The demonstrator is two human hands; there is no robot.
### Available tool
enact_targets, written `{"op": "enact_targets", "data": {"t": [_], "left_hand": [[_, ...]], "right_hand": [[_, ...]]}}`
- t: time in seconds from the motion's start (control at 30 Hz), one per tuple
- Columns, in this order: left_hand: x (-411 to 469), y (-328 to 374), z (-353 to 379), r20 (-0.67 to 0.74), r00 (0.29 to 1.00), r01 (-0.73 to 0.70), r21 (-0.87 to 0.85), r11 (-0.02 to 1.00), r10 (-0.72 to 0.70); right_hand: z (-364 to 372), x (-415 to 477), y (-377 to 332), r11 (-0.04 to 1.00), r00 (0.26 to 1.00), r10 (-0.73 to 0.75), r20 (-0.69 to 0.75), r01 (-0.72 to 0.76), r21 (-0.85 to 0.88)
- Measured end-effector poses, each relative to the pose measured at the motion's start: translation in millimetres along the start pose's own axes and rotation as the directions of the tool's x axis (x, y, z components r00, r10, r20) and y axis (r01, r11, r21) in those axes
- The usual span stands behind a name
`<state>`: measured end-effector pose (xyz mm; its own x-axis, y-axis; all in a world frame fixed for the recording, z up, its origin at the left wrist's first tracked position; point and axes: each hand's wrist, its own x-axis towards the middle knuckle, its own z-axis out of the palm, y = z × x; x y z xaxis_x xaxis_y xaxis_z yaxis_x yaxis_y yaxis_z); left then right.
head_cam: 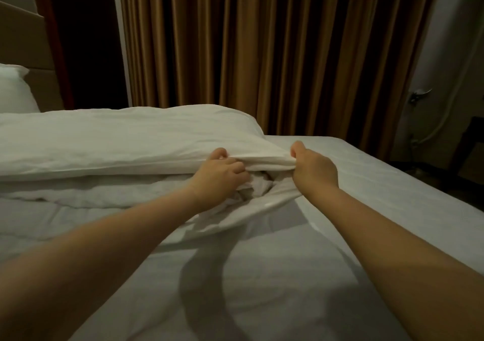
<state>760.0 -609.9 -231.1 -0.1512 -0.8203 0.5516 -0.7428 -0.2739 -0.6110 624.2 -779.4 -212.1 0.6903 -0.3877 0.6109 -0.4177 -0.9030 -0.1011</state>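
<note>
I see the left hand [220,173] and right hand [314,169] each clutching the duvet cover [117,141] at its open hem, centre frame. Its bulk stretches toward nine o'clock across the mattress [366,183]. The filling [258,183] sits bunched inside, so I judge spreading and closing remain.

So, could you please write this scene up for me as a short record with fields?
setting: bed with white sheet, brown curtain behind
work: holding open the mouth of a white duvet cover
left hand: grips the cover's upper edge
right hand: grips the same edge, apart from the left
opening: crumpled white fabric shows between the hands
also: pillow at far left
</note>
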Motion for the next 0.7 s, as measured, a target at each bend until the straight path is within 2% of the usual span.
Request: {"op": "enact_targets", "data": {"t": [0.07, 0.13, 0.2, 0.27, 0.3, 0.33, 0.37, 0.43, 0.5, 0.57, 0.63, 0.7], "left_hand": [[-7, -3, 0, 0.051, 0.998, 0.038, -0.087, 0.996, -0.033], [-8, -1, 0, 0.048, 0.994, 0.104, -0.144, 0.984, -0.098], [2, -1, -6, 0.048, 0.984, 0.175, -0.190, 0.966, -0.169], [15, -6, -13, 0.140, 0.962, 0.258, -0.194, 0.947, -0.233], [20, -12, -14, 0.187, 0.949, 0.290, -0.187, 0.939, -0.255], [23, -18, -14, 0.230, 0.939, 0.302, -0.187, 0.935, -0.257], [26, -24, -15, 0.257, 0.933, 0.303, -0.189, 0.934, -0.251], [28, -32, -16, 0.286, 0.935, 0.265, -0.176, 0.948, -0.209], [27, -33, -16, 0.334, 0.929, 0.217, -0.150, 0.965, -0.158], [26, -32, -13, 0.340, 0.929, 0.202, -0.138, 0.970, -0.145], [26, -32, -10, 0.334, 0.930, 0.219, -0.175, 0.960, -0.151], [27, -33, -10, 0.330, 0.928, 0.253, -0.219, 0.942, -0.173]], "right_hand": [[11, 1, -3, 0.997, 0.998, 0.056, 0.031, -0.058, 0.041], [24, -5, -17, 0.997, 0.999, 0.043, 0.005, -0.043, 0.070], [34, -17, -31, 0.998, 0.981, -0.032, -0.193, 0.041, 0.044], [41, -36, -48, 0.972, 0.851, -0.183, -0.493, 0.233, 0.043], [49, -45, -54, 0.944, 0.796, -0.252, -0.550, 0.328, 0.042], [58, -52, -58, 0.917, 0.784, -0.310, -0.537, 0.395, 0.047], [67, -53, -58, 0.909, 0.801, -0.334, -0.496, 0.413, 0.054], [79, -46, -59, 0.948, 0.900, -0.289, -0.326, 0.316, 0.032], [78, -36, -63, 0.964, 0.976, -0.211, -0.057, 0.198, -0.179], [71, -25, -73, 0.921, 0.975, -0.127, 0.182, 0.184, -0.344], [74, -15, -82, 0.870, 0.929, -0.088, 0.358, 0.247, -0.427], [67, -9, -90, 0.814, 0.892, -0.146, 0.428, 0.354, -0.460]]}}
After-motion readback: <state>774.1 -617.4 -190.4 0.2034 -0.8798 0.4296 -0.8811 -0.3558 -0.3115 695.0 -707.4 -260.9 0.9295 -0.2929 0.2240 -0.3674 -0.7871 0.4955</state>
